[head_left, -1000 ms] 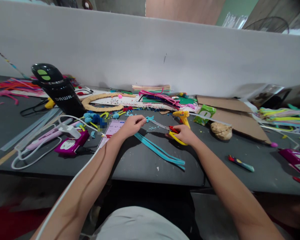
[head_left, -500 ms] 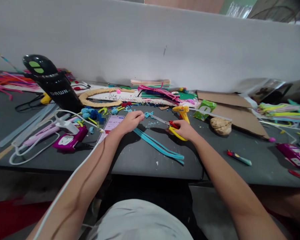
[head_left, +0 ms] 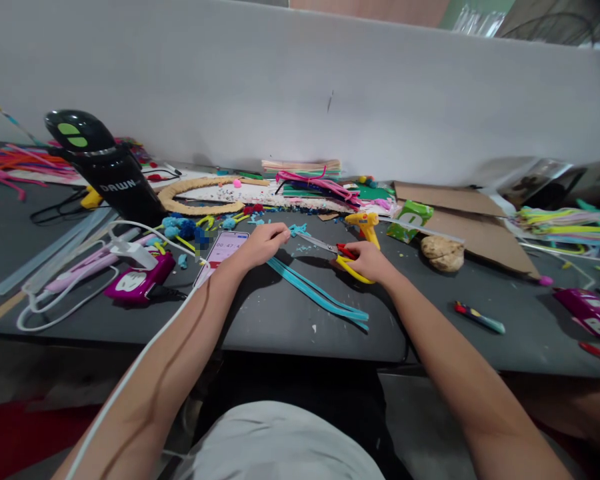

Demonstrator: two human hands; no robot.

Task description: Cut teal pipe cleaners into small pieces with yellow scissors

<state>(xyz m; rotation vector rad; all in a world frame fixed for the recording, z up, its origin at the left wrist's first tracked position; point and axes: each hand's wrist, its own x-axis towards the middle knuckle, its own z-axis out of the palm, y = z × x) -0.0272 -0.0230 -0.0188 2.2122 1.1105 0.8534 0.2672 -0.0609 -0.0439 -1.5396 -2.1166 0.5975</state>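
My left hand (head_left: 264, 244) is closed in a pinch, with light-blue fuzzy pipe cleaners at its fingertips. Short curled blue ends (head_left: 298, 231) poke out past the thumb and forefinger. Longer blue pipe cleaners (head_left: 320, 293) trail from under this hand toward the table's front edge. In my right hand (head_left: 367, 261) is a pair of scissors (head_left: 325, 244) with red and yellow handles. The blades point left and their tips reach the blue ends; whether they touch is too small to tell. Tiny blue clippings lie on the grey table below the blades.
A phone (head_left: 225, 248) lies beside my left forearm, near a purple power adapter (head_left: 140, 279) and white cable. A black bottle (head_left: 113, 177) stands at left. Behind my right hand are a yellow glue gun (head_left: 364, 225), a green packet (head_left: 411, 220) and cardboard (head_left: 495, 243). A cutter-like tool (head_left: 479, 317) lies right.
The scissors have shifted very slightly left, their tips nearer the left fingertips. My left hand stays nearly still, and the trailing pipe cleaners lie almost as before.
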